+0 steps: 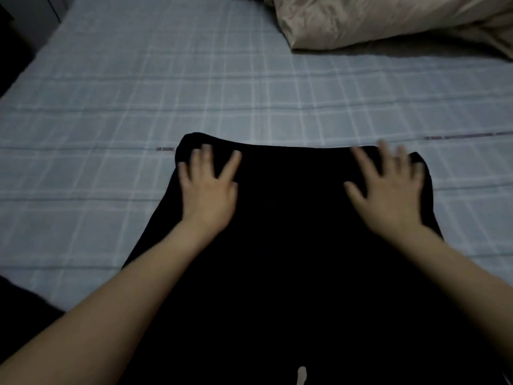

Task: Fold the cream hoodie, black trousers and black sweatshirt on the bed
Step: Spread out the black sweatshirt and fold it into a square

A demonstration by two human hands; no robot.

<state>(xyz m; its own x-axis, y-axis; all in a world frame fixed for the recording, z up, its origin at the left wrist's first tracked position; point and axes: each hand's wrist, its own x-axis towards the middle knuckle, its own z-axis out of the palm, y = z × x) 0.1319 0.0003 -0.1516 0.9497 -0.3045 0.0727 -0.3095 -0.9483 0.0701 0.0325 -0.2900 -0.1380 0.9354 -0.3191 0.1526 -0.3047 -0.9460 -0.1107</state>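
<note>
Black garment (291,259) lay flat on pale checked bedsheet (111,107), near side; trousers or sweatshirt, could not tell. Matte, too dark for seams. Left hand (208,190), right hand (385,195) pressed far corners, fingers spread.

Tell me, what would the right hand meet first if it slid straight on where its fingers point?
First the checked sheet, just past the black garment under the right hand; the beige bundle lies much farther on, perhaps in line.
</note>
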